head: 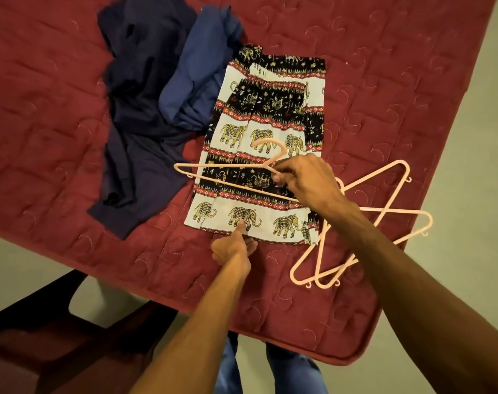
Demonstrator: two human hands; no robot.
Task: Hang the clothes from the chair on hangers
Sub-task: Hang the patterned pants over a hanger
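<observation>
The right hand (304, 180) is clamping the pale pink plastic hanger (222, 165) while the left hand (230, 248) is pinching the folded elephant-print fabric garment (259, 115), best lifted evenly at its hem.

No words, numbers or brand marks can be read anywhere. The patterned garment (259, 137) carries only printed elephants and border bands (pictures, not letters). The quilted red cover (384, 81) has stitched curls, and the pink hanger (222, 165) shows no legible stamp.

A red quilted cover (57, 95), pale floor (483, 137) beyond, dark wooden chair (43, 351) near
</observation>
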